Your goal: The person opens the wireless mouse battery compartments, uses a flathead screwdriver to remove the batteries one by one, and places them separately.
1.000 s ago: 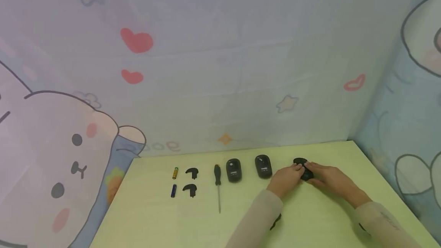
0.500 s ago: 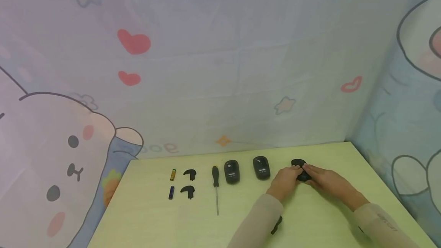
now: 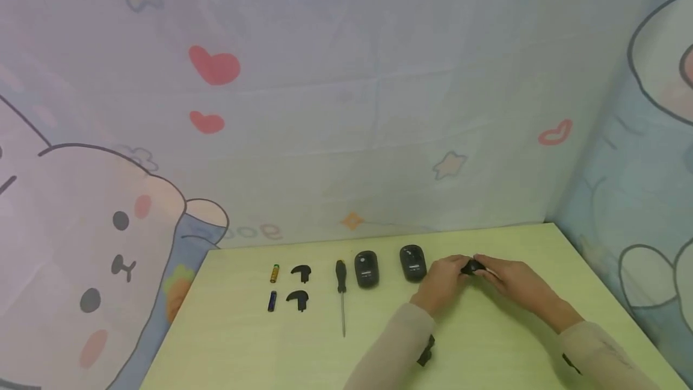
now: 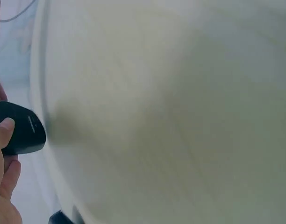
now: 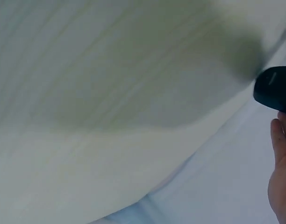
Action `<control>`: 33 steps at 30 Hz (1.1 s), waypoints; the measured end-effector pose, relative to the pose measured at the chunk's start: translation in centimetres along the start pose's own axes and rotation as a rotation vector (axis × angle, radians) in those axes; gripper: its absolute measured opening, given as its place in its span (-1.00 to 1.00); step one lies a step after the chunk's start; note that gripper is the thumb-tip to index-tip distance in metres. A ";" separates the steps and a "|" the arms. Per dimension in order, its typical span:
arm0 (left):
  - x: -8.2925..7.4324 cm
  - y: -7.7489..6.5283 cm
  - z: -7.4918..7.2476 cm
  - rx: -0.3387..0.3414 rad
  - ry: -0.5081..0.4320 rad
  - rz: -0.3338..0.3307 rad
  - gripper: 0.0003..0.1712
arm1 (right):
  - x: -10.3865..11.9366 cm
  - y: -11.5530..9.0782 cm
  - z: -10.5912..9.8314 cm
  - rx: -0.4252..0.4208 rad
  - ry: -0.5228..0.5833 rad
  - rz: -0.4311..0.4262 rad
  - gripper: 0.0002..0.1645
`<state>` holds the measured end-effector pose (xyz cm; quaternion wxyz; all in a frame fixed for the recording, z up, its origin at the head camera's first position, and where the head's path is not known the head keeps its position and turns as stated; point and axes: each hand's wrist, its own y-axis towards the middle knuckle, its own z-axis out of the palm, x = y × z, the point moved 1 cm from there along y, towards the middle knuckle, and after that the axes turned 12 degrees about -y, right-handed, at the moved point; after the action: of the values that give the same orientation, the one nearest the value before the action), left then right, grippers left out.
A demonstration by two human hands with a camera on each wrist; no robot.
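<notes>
Both hands hold a black computer mouse (image 3: 473, 266) over the right part of the table, its end turned toward the head camera. My left hand (image 3: 443, 283) grips its left side; in the left wrist view the thumb lies on the dark mouse body (image 4: 28, 132) with fingers underneath. My right hand (image 3: 518, 284) grips the right side, its fingers at the edge of the mouse (image 5: 275, 91) in the right wrist view. Two more black mice, one (image 3: 414, 263) beside my left hand and another (image 3: 367, 269) farther left, lie on the table.
Left of the mice is a screwdriver (image 3: 341, 284) with a dark handle. Beyond it lie two curved black pieces (image 3: 301, 273), a yellow-green battery (image 3: 275, 273) and a blue battery (image 3: 272, 301). A printed cloth (image 3: 325, 107) hangs behind the pale table (image 3: 243, 342).
The mouse in my hands has tilted, so its end shows where its longer face did before. My left hand has shifted slightly with it. The other items stay in place.
</notes>
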<state>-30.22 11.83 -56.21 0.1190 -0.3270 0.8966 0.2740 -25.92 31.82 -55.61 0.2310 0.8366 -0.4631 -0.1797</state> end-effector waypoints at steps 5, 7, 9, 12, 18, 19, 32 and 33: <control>0.1 -0.3 -2.0 0.040 -0.034 0.037 -0.60 | 0.9 0.8 -1.4 0.091 0.168 0.128 -0.54; -0.1 -0.3 -2.9 0.074 -0.046 0.032 -0.63 | 1.2 0.9 -1.7 0.114 0.216 0.170 -0.58; -0.3 -0.3 -3.8 0.113 -0.074 0.015 -0.64 | 1.5 1.0 -1.8 0.119 0.248 0.204 -0.60; -0.4 -0.4 -5.0 0.144 -0.119 -0.014 -0.66 | 2.2 1.2 -2.0 0.117 0.303 0.268 -0.61; 0.2 -1.2 -6.7 0.133 -0.288 -0.024 -0.68 | 3.9 2.1 -2.8 0.129 0.395 0.410 -0.57; 0.2 -1.3 -6.9 0.132 -0.330 -0.031 -0.67 | 4.2 2.3 -3.0 0.130 0.406 0.432 -0.57; 0.5 -3.8 -9.8 0.099 -0.557 -0.210 -0.64 | 7.4 3.3 -4.2 0.238 0.909 0.642 -0.39; 0.5 -4.1 -9.9 0.099 -0.582 -0.229 -0.65 | 7.6 3.3 -4.1 0.254 0.951 0.661 -0.37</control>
<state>-28.29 3.28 -49.97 0.4163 -0.3276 0.7945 0.2967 -22.19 24.67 -51.05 0.3550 0.6577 -0.5628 0.3531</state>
